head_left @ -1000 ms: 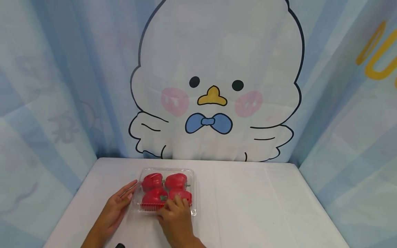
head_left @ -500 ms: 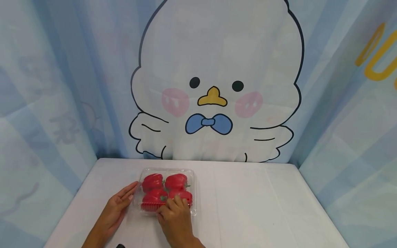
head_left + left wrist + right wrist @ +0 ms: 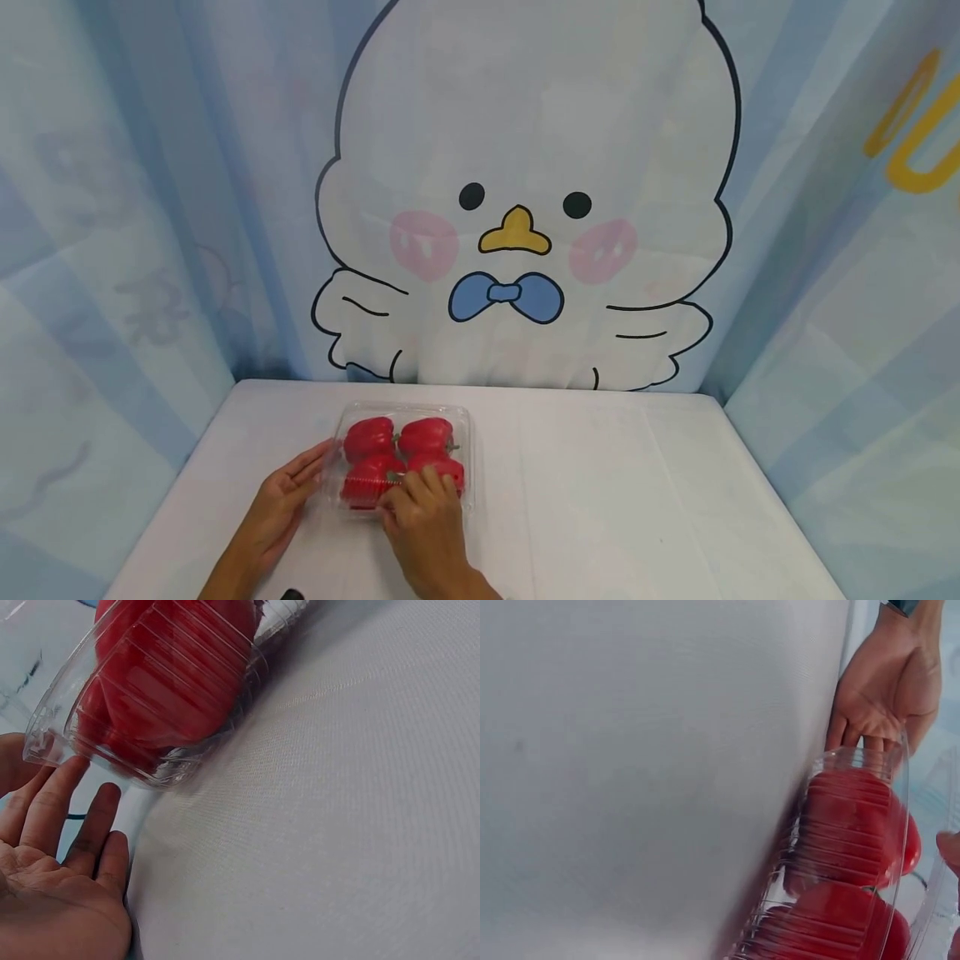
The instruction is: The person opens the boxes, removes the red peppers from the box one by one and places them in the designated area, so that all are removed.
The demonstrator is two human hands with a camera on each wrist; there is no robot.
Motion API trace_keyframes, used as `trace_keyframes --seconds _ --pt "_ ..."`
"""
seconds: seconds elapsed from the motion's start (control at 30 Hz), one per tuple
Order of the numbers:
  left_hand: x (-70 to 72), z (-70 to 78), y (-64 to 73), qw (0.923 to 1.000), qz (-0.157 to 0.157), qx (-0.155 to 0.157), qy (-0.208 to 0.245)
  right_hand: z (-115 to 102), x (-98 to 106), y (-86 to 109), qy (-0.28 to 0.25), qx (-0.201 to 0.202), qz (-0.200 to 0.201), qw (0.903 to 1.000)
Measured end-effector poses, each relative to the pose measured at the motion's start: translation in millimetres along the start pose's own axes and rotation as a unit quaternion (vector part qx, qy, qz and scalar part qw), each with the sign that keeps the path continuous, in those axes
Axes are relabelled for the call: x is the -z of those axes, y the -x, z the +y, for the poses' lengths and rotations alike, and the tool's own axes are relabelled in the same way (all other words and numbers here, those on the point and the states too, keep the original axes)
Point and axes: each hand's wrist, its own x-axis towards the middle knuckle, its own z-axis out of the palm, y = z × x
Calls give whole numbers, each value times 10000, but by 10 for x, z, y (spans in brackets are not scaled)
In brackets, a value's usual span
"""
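Several red bell peppers (image 3: 367, 439) with green stems lie in a clear plastic clamshell box (image 3: 468, 458) on the left part of the table. My right hand (image 3: 429, 521) pinches the front edge of the box's lid (image 3: 936, 881), which stands a little apart from the base in the right wrist view. Its fingertips (image 3: 951, 851) show at that view's right edge. At the box's left side, my left hand (image 3: 64, 877) reaches with fairly straight fingers, their tips right at the rim. The right hand hides part of the front right pepper.
A white cloth covers the table (image 3: 600, 492). A small black object (image 3: 292, 594) shows at the bottom edge of the head view. Behind the table hangs a blue curtain (image 3: 517, 108) printed with a white bird.
The front edge of the lid has risen slightly in my right hand, away from the base. My left hand stays at the box's left side.
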Motion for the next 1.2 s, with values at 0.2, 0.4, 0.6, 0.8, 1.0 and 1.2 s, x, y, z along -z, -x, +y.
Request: trace_keyframes --seconds 0.2,0.4,0.6,0.8,1.0,1.2 --pt "6 -16 -9 10000 26 -61 16 -5 5 -9 -84 -108 30 9999" --pt "3 -17 -13 9999 61 -91 -108 1 25 -53 6 -104 -63 9999" --pt "-15 0 -16 9995 116 -155 -233 14 43 -105 -30 -146 -52 9999" --pt "-25 -3 -10 9995 228 -124 -153 18 58 -155 -176 -248 -16 9995" --pt "-36 -17 -27 9983 337 -258 -387 8 78 -222 -253 -392 -9 9989" --pt "-46 -29 -23 9971 409 -354 -535 2 89 -275 -518 -614 -7 9968"
